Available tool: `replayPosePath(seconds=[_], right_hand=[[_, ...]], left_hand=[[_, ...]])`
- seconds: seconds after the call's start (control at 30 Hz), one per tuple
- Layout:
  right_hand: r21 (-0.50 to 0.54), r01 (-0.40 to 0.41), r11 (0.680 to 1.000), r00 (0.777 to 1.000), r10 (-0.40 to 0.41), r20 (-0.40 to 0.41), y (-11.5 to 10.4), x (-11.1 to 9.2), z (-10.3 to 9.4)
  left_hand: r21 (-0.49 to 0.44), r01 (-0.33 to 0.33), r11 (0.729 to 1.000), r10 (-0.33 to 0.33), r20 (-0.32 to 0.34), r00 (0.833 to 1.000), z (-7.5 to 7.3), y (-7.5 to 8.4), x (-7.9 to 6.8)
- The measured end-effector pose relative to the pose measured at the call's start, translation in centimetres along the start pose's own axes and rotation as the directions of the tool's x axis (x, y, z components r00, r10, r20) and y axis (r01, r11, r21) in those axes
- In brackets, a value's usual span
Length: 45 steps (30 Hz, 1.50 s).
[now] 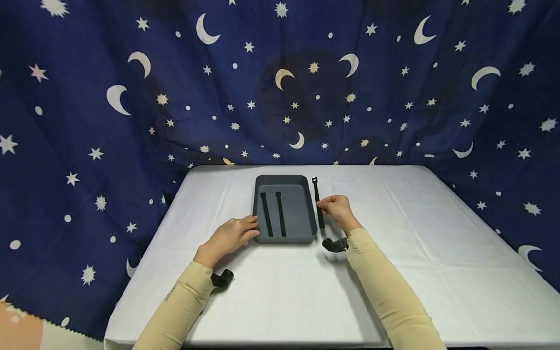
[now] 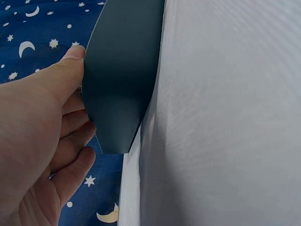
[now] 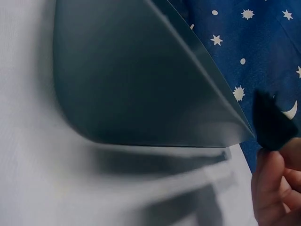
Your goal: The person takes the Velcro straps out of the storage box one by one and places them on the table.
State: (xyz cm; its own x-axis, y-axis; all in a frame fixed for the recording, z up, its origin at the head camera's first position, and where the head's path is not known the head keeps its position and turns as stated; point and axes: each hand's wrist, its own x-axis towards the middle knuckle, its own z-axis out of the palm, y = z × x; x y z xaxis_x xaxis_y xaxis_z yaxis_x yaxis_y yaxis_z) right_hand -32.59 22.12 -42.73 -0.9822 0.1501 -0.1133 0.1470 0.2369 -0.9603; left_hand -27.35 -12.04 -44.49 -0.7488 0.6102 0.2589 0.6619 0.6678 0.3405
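My right hand (image 1: pixel 337 208) pinches a black cable strap (image 1: pixel 316 189) with a slotted head, close to the right side of a grey tray (image 1: pixel 286 240). In the right wrist view, a dark, blurred end of that strap (image 3: pixel 273 122) sticks up from the fingertips. Inside the tray, two similar straps, a left one (image 1: pixel 266 214) and a right one (image 1: pixel 280 214), lie side by side, heads toward the back. My left hand (image 1: pixel 232 236) touches the tray's near left edge, with fingers relaxed. The left wrist view shows the thumb (image 2: pixel 73 56) at the tray's rim.
A white cloth (image 1: pixel 437 233) covers the table. Behind it and along both sides hangs a dark blue curtain (image 1: pixel 280 116) with moons and stars. Black wrist mounts show below each hand, the left mount (image 1: pixel 224 278) and the right mount (image 1: pixel 334 244).
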Motion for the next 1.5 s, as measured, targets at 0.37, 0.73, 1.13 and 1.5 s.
replayPosePath(seconds=[0.37,0.73,1.13,1.5], right_hand=[[-0.061,0.013,0.998,1.000,-0.013,-0.003,0.3,0.0,0.0],[-0.114,0.036,0.993,0.999,-0.037,-0.011,1.3,0.2,0.2],[-0.176,0.037,0.984,0.999,-0.044,-0.031,1.7,0.1,0.3],[-0.239,0.042,0.970,0.996,-0.060,-0.066,2.3,-0.1,0.4]], left_hand=[[-0.007,0.005,1.000,-0.005,-0.003,1.000,-0.2,-0.1,0.0],[-0.023,0.005,1.000,-0.006,-0.017,1.000,-0.2,0.0,-0.1],[-0.020,-0.027,0.999,0.026,-0.045,0.999,0.1,-0.4,0.1],[-0.023,-0.028,0.999,0.027,-0.038,0.999,0.2,-0.2,0.0]])
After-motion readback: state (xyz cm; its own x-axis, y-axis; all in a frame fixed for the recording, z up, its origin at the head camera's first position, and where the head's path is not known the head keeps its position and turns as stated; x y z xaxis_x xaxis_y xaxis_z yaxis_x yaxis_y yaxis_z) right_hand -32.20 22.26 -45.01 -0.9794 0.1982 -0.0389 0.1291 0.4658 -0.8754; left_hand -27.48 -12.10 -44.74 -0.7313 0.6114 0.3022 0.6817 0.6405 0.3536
